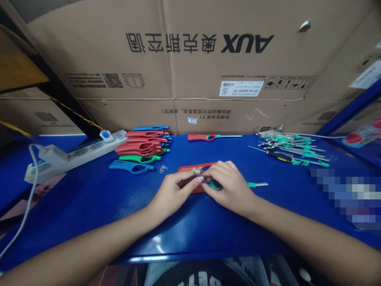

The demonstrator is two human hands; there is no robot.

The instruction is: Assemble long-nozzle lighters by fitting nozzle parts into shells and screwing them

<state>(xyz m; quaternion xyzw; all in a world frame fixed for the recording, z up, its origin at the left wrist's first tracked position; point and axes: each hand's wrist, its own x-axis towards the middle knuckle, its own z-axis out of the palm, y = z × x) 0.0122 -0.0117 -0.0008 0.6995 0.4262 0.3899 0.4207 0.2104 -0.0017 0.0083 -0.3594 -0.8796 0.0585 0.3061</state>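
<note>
My left hand (176, 190) is closed around a dark reddish-brown lighter part (186, 182), with a small pale end showing near the fingertips. My right hand (229, 186) pinches close against that part's right end; what lies between its fingers is hidden. Beneath both hands sits an open red lighter shell (198, 190), partly covered. A metal lighter nozzle (258, 184) with a teal collar sticks out to the right from under my right hand. Small metal screws (163, 169) lie left of my hands. Behind them rests an assembled-looking red gas lighter (202, 137).
Red, green and blue lighter shells (139, 145) are piled at the left back. Several teal-and-metal nozzle parts (300, 147) and a yellow-black screwdriver (279, 156) lie at the right. A white power strip (80, 153) borders the left; a cardboard box (190, 87) stands behind the blue table (133, 222).
</note>
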